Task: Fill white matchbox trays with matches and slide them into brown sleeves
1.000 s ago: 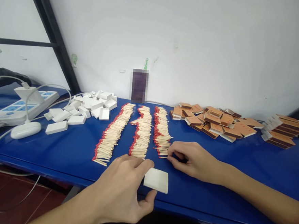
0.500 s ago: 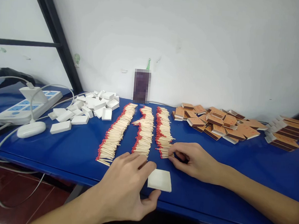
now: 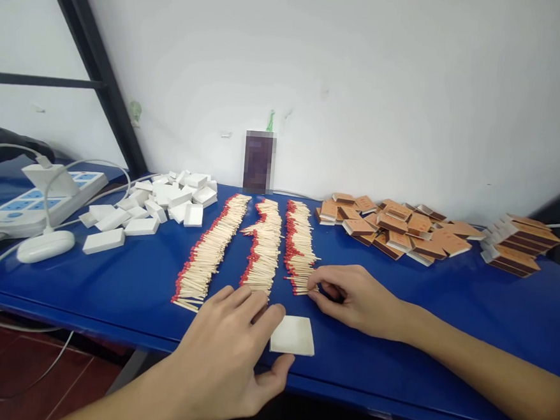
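Three long rows of red-tipped matches (image 3: 262, 247) lie on the blue table (image 3: 126, 282). A white empty matchbox tray (image 3: 293, 335) sits near the front edge. My left hand (image 3: 231, 354) rests beside the tray, index finger and thumb touching its left side, the other fingers stretched flat. My right hand (image 3: 353, 298) pinches at the near end of the right row of matches (image 3: 297, 246), fingers curled together on a few sticks.
A heap of white trays (image 3: 160, 205) lies at the back left, beside a power strip (image 3: 34, 199) with white cables. Orange matchbox sleeves (image 3: 393, 231) are spread at the back right, with a stack of boxes (image 3: 519, 249) at the far right. The wall stands close behind.
The tray has settled flatter on the table under my left fingers. My right hand stays at the end of the right row. The view has shifted slightly.
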`<state>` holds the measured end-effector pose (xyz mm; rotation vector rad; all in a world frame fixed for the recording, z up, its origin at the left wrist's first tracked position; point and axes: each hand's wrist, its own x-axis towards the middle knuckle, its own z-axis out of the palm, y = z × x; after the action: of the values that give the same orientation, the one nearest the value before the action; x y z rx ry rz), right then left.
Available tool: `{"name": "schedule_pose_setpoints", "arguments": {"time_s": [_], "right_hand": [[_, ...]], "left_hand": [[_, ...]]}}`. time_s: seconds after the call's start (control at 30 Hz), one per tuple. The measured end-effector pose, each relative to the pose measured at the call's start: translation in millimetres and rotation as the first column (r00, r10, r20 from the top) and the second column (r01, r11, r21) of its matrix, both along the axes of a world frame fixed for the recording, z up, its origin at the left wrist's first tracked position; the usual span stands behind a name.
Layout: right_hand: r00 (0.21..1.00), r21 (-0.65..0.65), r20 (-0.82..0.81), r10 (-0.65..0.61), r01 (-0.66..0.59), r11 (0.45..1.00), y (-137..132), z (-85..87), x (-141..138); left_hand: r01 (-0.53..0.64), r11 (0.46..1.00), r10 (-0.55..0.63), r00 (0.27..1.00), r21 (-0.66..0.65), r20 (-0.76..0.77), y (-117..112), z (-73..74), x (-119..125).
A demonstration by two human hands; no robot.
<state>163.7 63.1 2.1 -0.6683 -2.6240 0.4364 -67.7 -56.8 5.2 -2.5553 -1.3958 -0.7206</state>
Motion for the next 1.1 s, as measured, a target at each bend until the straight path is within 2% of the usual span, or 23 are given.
{"name": "schedule_pose_setpoints", "arguments": {"time_s": [0.37,0.83,1.1], "right_hand": [[0.999,0.065,-0.052,0.004,-0.001,0.998,-0.9,-0.9,-0.5],[0.996,0.046,-0.070,0.049,-0.046,0.998,0.1,-2.8,0.6],[0.996,0.026,-0.072,0.059,-0.057,0.998,-2.6,2.7,-1.6]], "left_hand": [[0.016,0.995,-0.015,1.000,-0.101,0.008,1.9,-9.5,-1.1],[0.038,0.986,-0.042,0.999,-0.162,-0.023,0.0,-7.4,-2.5],[0.038,0.983,-0.043,0.999,-0.178,-0.023,-0.2,-5.5,-3.6]]}}
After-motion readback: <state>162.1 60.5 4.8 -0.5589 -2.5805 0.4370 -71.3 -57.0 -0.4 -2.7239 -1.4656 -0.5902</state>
